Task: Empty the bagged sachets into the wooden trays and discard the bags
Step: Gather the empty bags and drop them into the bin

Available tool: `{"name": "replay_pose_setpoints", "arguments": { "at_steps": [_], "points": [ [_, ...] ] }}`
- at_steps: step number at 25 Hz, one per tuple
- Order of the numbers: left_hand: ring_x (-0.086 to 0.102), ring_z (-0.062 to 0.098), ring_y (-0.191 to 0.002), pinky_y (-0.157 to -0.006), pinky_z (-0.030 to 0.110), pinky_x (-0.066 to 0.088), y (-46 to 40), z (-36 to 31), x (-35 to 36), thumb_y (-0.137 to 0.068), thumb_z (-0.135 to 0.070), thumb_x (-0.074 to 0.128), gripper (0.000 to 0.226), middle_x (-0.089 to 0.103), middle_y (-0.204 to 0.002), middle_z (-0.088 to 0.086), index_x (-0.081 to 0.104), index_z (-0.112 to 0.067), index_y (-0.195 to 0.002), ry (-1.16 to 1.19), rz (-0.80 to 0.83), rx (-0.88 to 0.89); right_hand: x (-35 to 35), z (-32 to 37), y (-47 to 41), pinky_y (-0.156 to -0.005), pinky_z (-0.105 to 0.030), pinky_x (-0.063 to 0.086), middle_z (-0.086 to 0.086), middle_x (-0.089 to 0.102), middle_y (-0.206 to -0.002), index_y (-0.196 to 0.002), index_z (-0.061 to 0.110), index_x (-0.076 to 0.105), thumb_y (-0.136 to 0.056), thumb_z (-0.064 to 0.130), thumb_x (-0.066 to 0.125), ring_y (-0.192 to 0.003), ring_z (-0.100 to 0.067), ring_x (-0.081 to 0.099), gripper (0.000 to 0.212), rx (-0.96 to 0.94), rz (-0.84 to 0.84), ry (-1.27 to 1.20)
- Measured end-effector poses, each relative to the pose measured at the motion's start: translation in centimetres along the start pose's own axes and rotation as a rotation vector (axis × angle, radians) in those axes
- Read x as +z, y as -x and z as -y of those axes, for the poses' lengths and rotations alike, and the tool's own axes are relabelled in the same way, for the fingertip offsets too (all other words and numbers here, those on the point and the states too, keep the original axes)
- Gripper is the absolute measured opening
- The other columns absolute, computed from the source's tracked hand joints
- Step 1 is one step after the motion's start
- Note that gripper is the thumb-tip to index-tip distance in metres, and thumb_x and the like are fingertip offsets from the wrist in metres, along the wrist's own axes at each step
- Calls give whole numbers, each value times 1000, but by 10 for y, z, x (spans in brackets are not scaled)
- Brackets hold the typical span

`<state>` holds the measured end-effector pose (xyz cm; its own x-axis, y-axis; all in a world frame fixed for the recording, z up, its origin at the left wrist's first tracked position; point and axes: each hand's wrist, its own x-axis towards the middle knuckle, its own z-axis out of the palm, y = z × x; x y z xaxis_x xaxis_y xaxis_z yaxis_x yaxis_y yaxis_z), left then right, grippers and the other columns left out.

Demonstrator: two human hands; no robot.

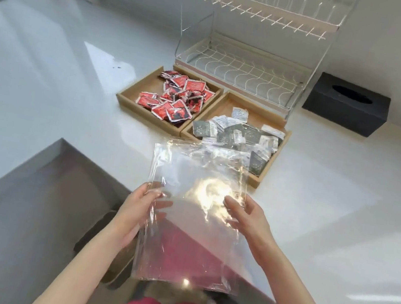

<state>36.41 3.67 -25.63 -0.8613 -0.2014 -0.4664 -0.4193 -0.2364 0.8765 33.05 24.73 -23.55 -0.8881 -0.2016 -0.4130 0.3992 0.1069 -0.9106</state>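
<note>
— Since both wooden trays are already heaped, how much of the job would you say is left?

— Little, by my reading; the left tray [136, 87] holds a pile of red sachets [176, 99], the right tray [261, 178] a pile of grey and white sachets [240, 134]; the two trays sit side by side, touching, on the white bench [317, 212] in front of a wire dish rack [244, 65].

— And the bag?

— A clear plastic bag [193, 231] is held up flat between the person and the trays; it looks empty, for I can see straight through it and no sachet shows inside; its far edge overlaps the near corner of the right tray in the view, though whether it touches I cannot tell.

— How do the hands have it?

— The left hand [135, 210] has a pinching grip on the bag's left edge, thumb on top and fingers showing through the film from behind; the right hand [246, 221] lies against the right side with fingers fairly spread, and whether it pinches or merely steadies I cannot tell.

— So what remains?

— I judge the emptying done; discarding this bag is not yet done; no bin is plainly in view, and no other full bag shows; a black tissue box [347, 105] stands well off to the right, untouched.
</note>
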Motion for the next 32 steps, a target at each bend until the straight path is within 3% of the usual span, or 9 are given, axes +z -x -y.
{"name": "replay_pose_setpoints", "arguments": {
  "at_steps": [6,8,12,16,21,24,27,29,32],
  "points": [
    [61,15,-73,-65,25,52,42,30,-112,-92,-10,43,19,62,-82,3,58,-14,-83,-7,-150,-84,103,-39,32,-55,-6,45,7,67,-79,-100,14,60,-86,26,60,-60,8,63,19,84,117,88],
    [61,15,-69,-64,25,54,53,47,-144,-92,-11,42,19,62,-80,5,57,-11,-80,-11,-203,-137,132,-58,41,-59,-7,47,9,70,-85,-104,21,60,-84,30,61,-69,5,65,22,124,134,141],
    [59,22,-80,-83,35,45,68,73,-194,-92,-12,43,18,62,-81,8,57,-8,-81,-46,-240,-202,177,-85,49,-67,-15,51,3,69,-88,-105,22,57,-85,26,60,-75,-7,65,21,193,166,225],
    [58,20,-83,-77,32,48,74,88,-217,-92,-12,44,15,63,-87,4,58,-14,-87,28,-295,-278,202,-98,46,-72,-27,51,1,63,-74,-102,14,57,-86,17,57,-65,-11,60,17,250,169,268],
    [61,18,-97,-95,42,47,60,124,-227,-91,-22,44,16,65,-106,1,57,-24,-101,-67,-298,-429,213,-118,11,-75,-36,52,1,58,-69,-94,15,57,-85,12,55,-60,-13,55,10,307,215,405],
    [63,20,-98,-93,46,48,47,147,-235,-90,-23,46,32,66,-108,2,46,-24,-123,-99,-276,-497,220,-135,-16,-73,-33,51,4,58,-66,-81,26,52,-84,13,55,-57,-11,54,13,342,222,467],
    [61,18,-87,-87,38,48,28,168,-244,-90,-14,47,52,65,-94,1,27,-16,-138,-54,-352,-533,230,-159,-46,-70,-31,49,4,53,-64,-80,23,50,-85,17,55,-59,-14,52,10,369,248,507],
    [57,20,-89,-90,35,44,15,185,-253,-89,-12,48,54,64,-94,2,25,-12,-138,-69,-404,-574,239,-179,-63,-80,-38,50,1,58,-73,-88,23,53,-85,22,56,-70,-21,59,4,390,262,545],
    [55,19,-93,-89,32,39,-12,217,-270,-88,-10,48,42,63,-93,0,39,-10,-129,-103,-427,-614,250,-215,-90,-89,-45,51,-8,66,-99,-98,22,52,-84,27,55,-92,-27,64,15,428,285,577]
  ]
}}
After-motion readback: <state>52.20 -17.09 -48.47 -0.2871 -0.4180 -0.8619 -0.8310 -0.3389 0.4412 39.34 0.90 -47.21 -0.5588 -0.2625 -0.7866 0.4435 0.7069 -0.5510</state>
